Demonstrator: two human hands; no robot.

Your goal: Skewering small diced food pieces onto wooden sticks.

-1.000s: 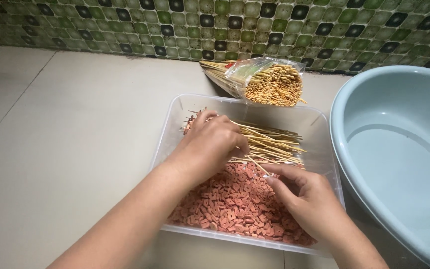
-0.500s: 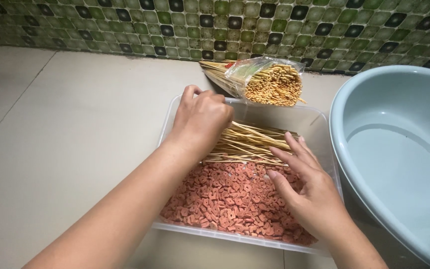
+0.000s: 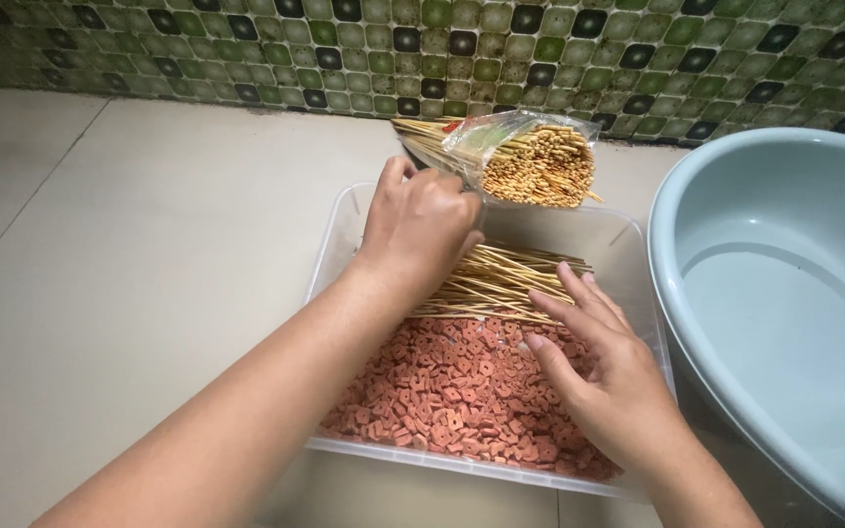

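While the head view looks down on a beige tiled floor [image 3: 149,274], a clear plastic tub [image 3: 339,235] sits in the middle, its near half covered with small reddish-pink sliced pieces [image 3: 442,391], a loose bundle of bamboo skewers [image 3: 506,284] lying across them toward the far half. Left hand [image 3: 421,227] reaches over the tub's far left part, back of hand up, fingers curled down at the left end of the skewer bundle; whether they actually pinch a skewer cannot be told, fingertips hidden. Right hand [image 3: 603,376] lies flat over the sliced pieces at the right side of the tub, fingers spread and released, fingertips [image 3: 564,284] touching the near edge of the skewer bundle, nothing grasped. Behind the tub, just beyond its far rim, a clear plastic bag of more skewers [image 3: 530,161] lies on the floor, blunt ends facing the camera. Pale blue-grey basin [image 3: 677,235] just beside the tub on the right. Green mosaic tile wall [image 3: 246,49] runs along the back
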